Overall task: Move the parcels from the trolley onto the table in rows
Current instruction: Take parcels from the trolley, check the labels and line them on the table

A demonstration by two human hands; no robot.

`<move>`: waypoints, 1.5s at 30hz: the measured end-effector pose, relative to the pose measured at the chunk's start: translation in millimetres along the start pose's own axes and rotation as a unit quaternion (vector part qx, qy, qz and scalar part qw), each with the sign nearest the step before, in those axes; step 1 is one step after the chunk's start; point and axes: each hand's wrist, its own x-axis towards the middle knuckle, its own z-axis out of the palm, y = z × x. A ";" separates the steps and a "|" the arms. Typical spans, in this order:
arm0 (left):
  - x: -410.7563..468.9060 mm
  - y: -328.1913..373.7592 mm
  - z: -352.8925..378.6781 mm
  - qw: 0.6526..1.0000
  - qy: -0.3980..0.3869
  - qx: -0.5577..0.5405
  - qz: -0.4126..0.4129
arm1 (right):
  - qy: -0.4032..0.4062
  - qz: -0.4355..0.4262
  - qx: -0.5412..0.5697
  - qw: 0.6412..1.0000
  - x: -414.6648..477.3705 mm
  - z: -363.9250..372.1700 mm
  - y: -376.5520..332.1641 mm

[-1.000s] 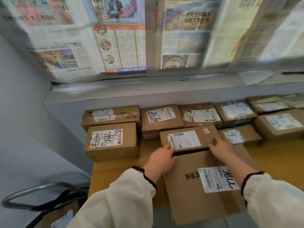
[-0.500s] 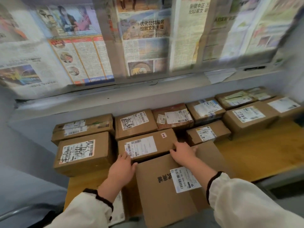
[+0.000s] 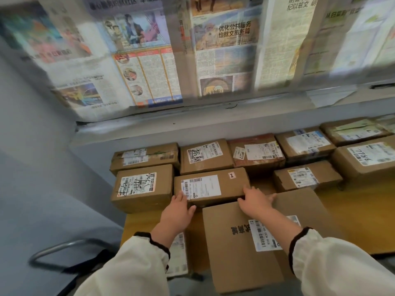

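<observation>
Brown cardboard parcel w/ white barcode label.

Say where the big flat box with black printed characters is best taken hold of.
Take the big flat box by its left and right side walls, one hand each, from its near end. Too broad for a one-hand grip; that end seems to overhang the table, leaving finger room underneath.

Behind the left hand and right hand, loose cream-white sleeves are gathering into narrow cuffs, seemingly black or dark brown.
</observation>
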 end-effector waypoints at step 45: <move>24.6 168.5 13.6 0.980 0.053 -0.098 0.162 | 0.128 0.080 0.223 0.963 -10.1 -58.1 185.2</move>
